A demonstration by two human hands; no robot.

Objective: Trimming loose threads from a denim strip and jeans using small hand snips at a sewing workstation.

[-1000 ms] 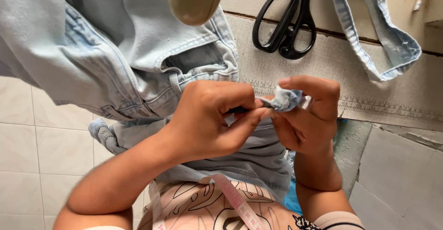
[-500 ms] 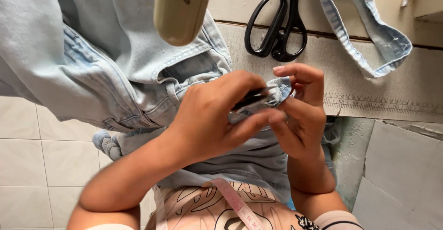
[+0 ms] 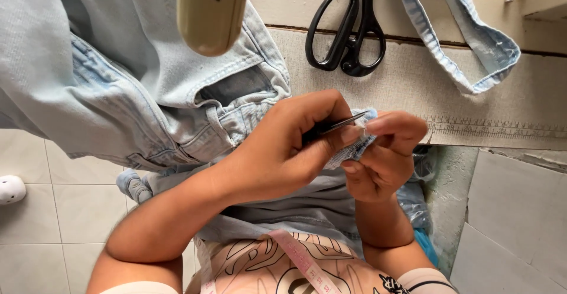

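The left hand (image 3: 289, 146) is closed tight around a small thin metal tool (image 3: 336, 126). It looks like a pick or little snips, but I cannot tell which. The tip of the tool points at a small folded bit of light blue denim (image 3: 354, 146). The right hand (image 3: 384, 152) is curled shut too, and its fingers pinch that bit of denim and hold it up close to the tool. Both hands are low in the middle of the view, just in front of the person's body and near the edge of the tabletop (image 3: 520, 105).

I think the work is somewhere in the middle. The tool is at the cloth and the cloth is held firm, so the picking or snipping looks like it is going on now. How much of the seam is done is hidden by the fingers.

The rest of the jeans (image 3: 118, 69) hang over the tabletop and down toward the tiled floor (image 3: 35, 235). Big black scissors (image 3: 348, 28) lie on the tabletop, well apart from the hands. A long cut strip of denim (image 3: 466, 40) lies beside them. A tan rounded thing (image 3: 212, 7) hangs over the jeans. A pink tape measure (image 3: 301, 261) lies on the person's shirt.

Nothing blocks the hands, but the fingers cover the spot being worked on.
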